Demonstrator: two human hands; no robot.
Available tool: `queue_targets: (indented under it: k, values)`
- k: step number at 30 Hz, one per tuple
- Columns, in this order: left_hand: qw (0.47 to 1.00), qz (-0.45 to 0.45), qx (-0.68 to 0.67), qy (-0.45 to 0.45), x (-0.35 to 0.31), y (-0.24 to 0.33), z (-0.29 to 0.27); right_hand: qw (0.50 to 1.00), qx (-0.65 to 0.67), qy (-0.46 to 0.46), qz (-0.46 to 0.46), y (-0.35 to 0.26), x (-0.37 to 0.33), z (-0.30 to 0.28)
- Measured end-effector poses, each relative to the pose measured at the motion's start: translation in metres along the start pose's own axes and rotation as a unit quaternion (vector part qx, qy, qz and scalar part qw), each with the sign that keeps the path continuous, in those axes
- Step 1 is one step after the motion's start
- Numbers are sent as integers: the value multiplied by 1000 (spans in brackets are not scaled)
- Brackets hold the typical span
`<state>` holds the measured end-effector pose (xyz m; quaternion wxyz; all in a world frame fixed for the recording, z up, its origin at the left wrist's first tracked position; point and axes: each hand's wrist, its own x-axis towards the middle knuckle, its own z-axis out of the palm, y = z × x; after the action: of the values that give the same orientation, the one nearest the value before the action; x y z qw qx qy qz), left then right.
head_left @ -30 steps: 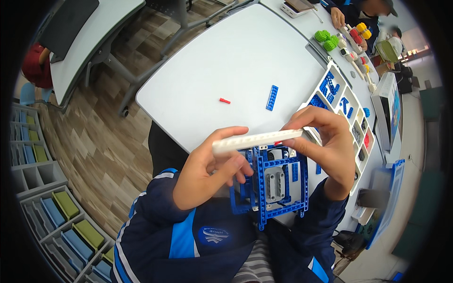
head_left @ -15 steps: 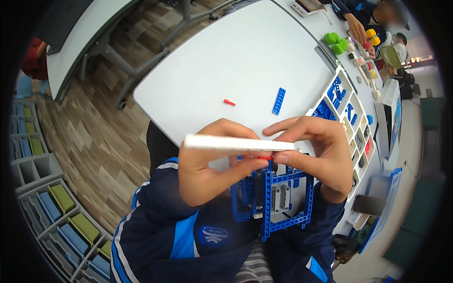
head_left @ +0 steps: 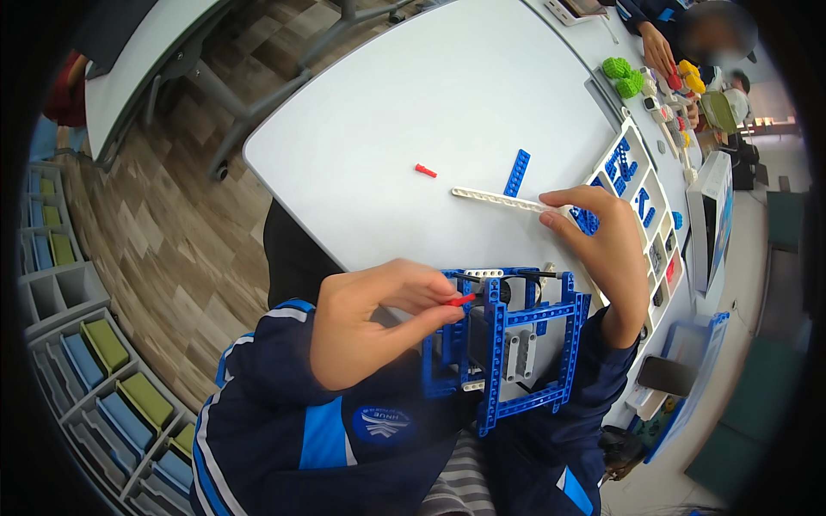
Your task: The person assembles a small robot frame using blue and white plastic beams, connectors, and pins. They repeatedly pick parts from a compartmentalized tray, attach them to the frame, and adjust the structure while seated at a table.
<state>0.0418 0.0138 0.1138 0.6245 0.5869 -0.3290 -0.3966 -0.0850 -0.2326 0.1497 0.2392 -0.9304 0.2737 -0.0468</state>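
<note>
A small red connector peg (head_left: 460,300) is pinched between the thumb and fingers of my left hand (head_left: 370,316), close to the top left of a blue building-beam frame (head_left: 493,361). Grey beams, black parts and a few white pieces are fitted inside that frame. My right hand (head_left: 601,236) grips one end of a long white perforated beam (head_left: 497,199), which points left over the table. Just beyond the beam lies a blue perforated plate (head_left: 517,173). Another red peg (head_left: 426,171) rests on the table to its left.
A white sorting tray (head_left: 632,138) with blue and other parts stands at the right. Behind it are green block clusters (head_left: 621,77) and a co-worker's hand (head_left: 656,50). A blue-edged bin (head_left: 688,378) is at lower right, drawer racks (head_left: 107,378) at left.
The white beam has moved away from my left hand and down toward the table, in my right hand. My left hand has lowered with the red peg, uncovering more of the blue frame.
</note>
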Motion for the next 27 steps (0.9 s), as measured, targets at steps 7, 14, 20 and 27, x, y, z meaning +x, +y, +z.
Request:
queue_targets:
  k: [7, 14, 20, 27]
  values:
    - [996, 88, 10, -10, 5, -5, 7, 993, 113, 26, -16, -42, -18, -15]
    - [991, 27, -128, -19, 3, -13, 12, 974, 175, -114, -84, -67, -25, -15]
    - [946, -79, -314, 29, -1, -18, 21, 966, 189, -130, -120, -68, -23, -18]
    - [925, -128, -356, 43, -1, -16, 22, 964, 197, -137, -115, -65, -23, -17]
